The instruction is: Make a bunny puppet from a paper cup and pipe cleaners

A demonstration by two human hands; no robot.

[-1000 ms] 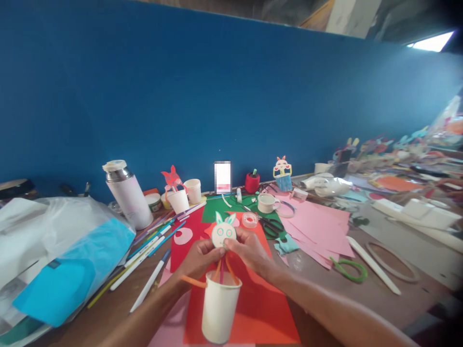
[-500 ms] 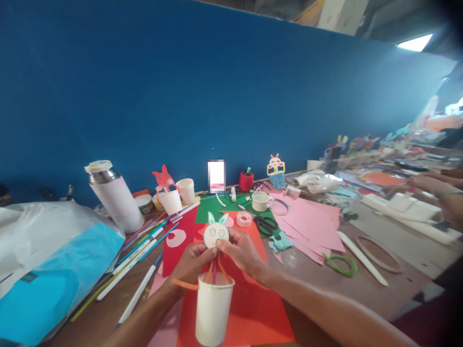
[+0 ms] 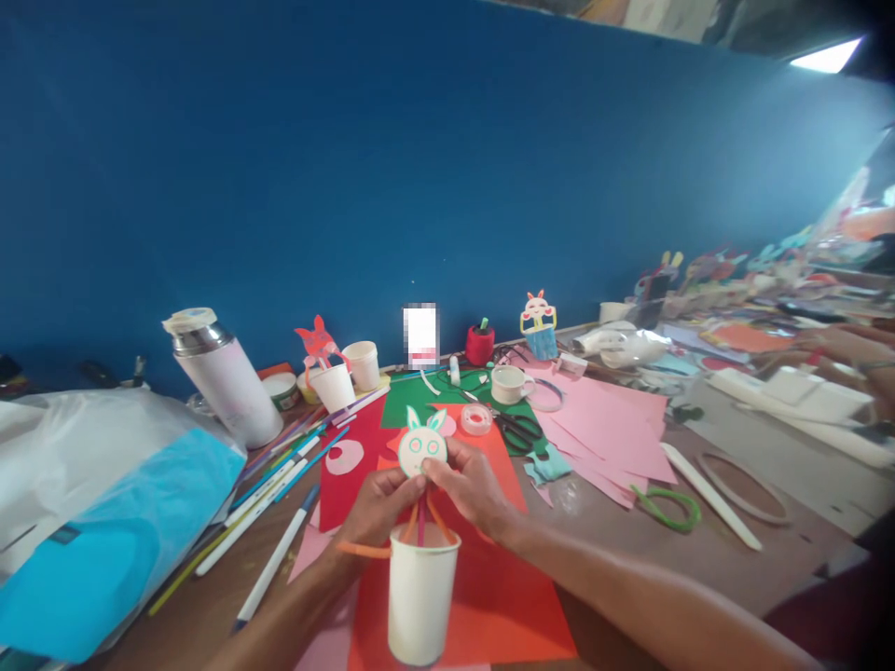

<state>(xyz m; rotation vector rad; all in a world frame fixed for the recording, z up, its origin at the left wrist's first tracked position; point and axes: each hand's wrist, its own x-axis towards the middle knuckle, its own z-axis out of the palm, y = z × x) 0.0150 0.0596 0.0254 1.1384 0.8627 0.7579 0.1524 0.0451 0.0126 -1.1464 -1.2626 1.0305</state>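
Note:
Between my two hands is a round white paper bunny face [image 3: 421, 445] with green-edged ears and drawn eyes. My left hand [image 3: 387, 503] pinches its lower edge, and my right hand [image 3: 467, 480] grips its lower right side with the thumb over the front. Below it stands a white paper cup [image 3: 423, 601], upright on orange paper [image 3: 503, 596]. Orange strips [image 3: 364, 551] and a magenta stick [image 3: 420, 522] rise from the cup toward the face; one orange strip sticks out to the left over my wrist. My fingers hide where the stick meets the face.
To the left lie markers [image 3: 276, 559], a plastic bag [image 3: 104, 522] and a flask [image 3: 224, 382]. Behind are a cup with a red paper figure [image 3: 332, 387], tape [image 3: 476, 419], black scissors [image 3: 521, 431] and a mug [image 3: 508, 384]. Pink sheets [image 3: 608, 419] lie right; another person's hand [image 3: 846, 349] is far right.
The view has shifted slightly, so most things sit a little further right. Both hands keep hold of the bunny face above the cup; their grip looks the same.

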